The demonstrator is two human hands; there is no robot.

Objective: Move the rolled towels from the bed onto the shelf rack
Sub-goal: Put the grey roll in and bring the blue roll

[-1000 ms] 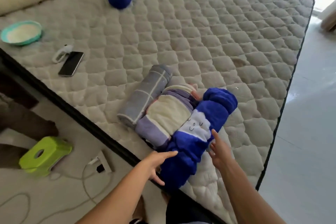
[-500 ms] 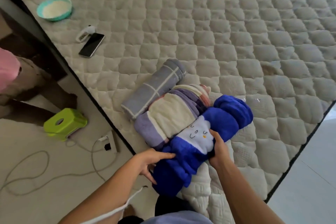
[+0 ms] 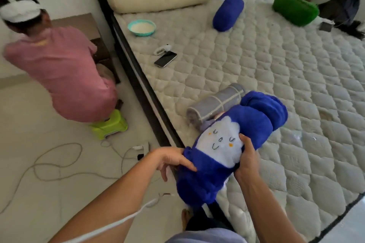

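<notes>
a person in a pink top is crouching over a lime green plastic stool on the floor. the left hand is pressing loosely curled fingers against the near end of a plush royal-blue rolled towel with a white smiling-face patch, while the right hand is clamping its middle, holding it over the quilted cream mattress edge. a grey checked rolled towel is lying on the bed just behind it.
</notes>
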